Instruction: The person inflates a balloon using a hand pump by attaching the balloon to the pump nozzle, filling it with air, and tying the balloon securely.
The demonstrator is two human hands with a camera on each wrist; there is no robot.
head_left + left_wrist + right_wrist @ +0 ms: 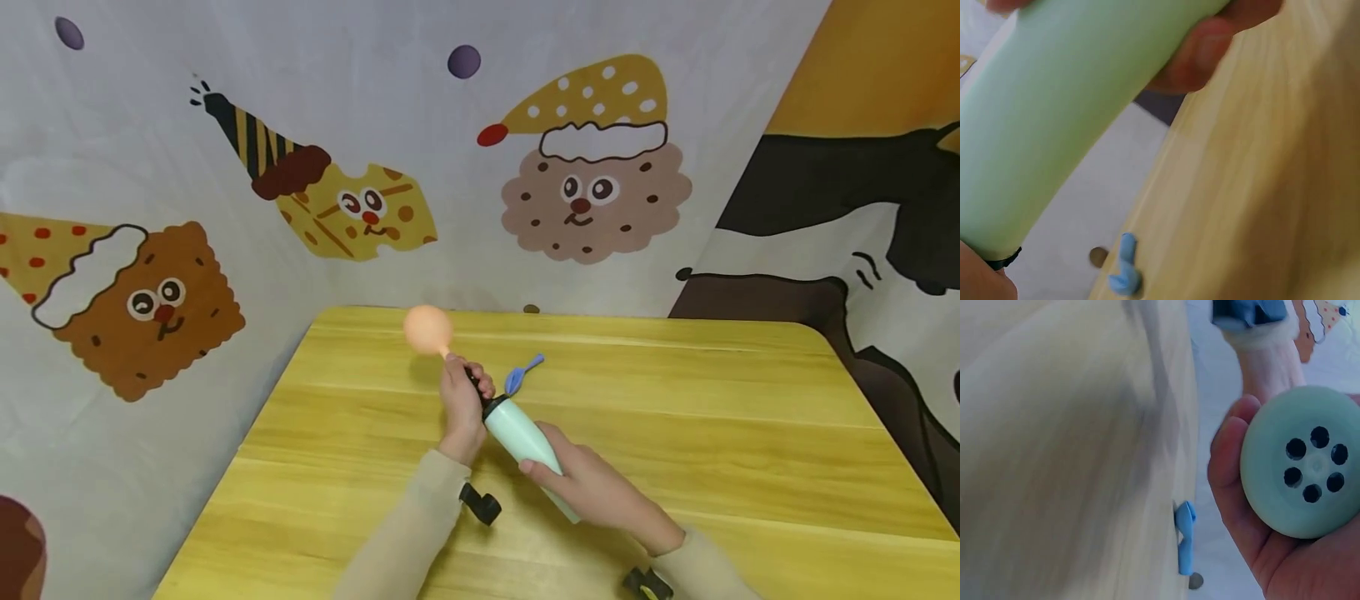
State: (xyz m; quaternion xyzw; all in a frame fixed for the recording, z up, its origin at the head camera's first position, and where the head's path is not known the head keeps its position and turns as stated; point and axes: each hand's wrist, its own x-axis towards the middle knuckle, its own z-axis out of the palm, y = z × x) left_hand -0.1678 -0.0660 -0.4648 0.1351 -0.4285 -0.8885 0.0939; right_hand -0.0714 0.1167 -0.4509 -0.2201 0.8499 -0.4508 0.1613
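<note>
A mint-green hand balloon pump with a black front end slants over the table. My left hand grips its black end, where the neck of a small, round, inflated orange balloon meets it; the fingers hide the joint. My right hand is wrapped around the green barrel lower down. In the right wrist view the pump's round end cap faces the camera and shows several dark holes. Beyond the pump, a limp blue balloon lies on the table, touched by neither hand.
The wood-grain table reaches back to a cloth backdrop printed with cartoon biscuits and cheese. A black strap mount sits on the left wrist, and another strap mount on the right.
</note>
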